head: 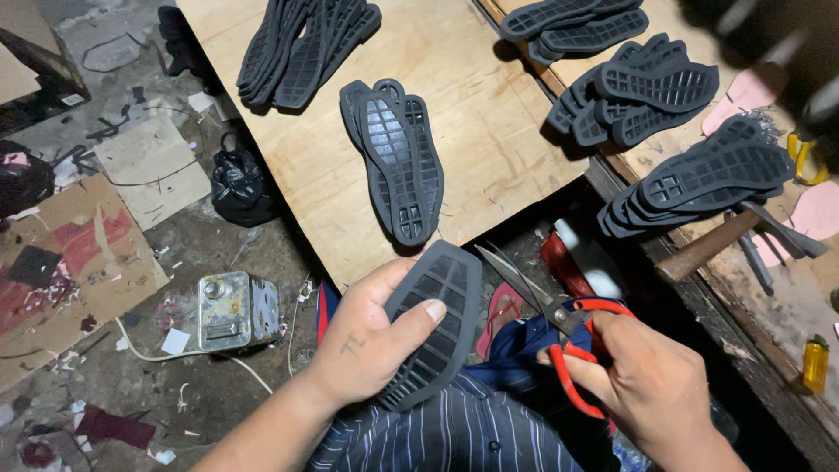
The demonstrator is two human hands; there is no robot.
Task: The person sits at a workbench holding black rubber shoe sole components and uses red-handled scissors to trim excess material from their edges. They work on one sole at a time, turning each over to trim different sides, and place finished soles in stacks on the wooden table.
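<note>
The left hand (363, 341) grips a dark rubber shoe sole (433, 323), thumb across the ridged side and fingers behind, so the sole stands up over the person's lap with its top edge free. It probably sits that way so the edge is easy to reach. The right hand (642, 380) is closed around the red handles of a pair of scissors (546, 301), fingers through the loops. The blades are open and point toward the top of the sole, just beside it but not touching it. Past the hands lies a flat wooden counter (489, 149). A small stack of soles (398, 162) rests in the middle of it, near the held one, and a fanned pile (306, 48) lies farther back. On the right, more piles of soles (647, 96) lean on each other on a second board, sorted in groups, maybe to keep lots apart. A hammer (708, 245) with a wooden handle rests by the nearest pile, within easy reach. A yellow lighter (814, 363) lies at the far right. On the floor to the left are cardboard (79, 253), scraps, a black bag (238, 183) and a small metal box (234, 310).
</note>
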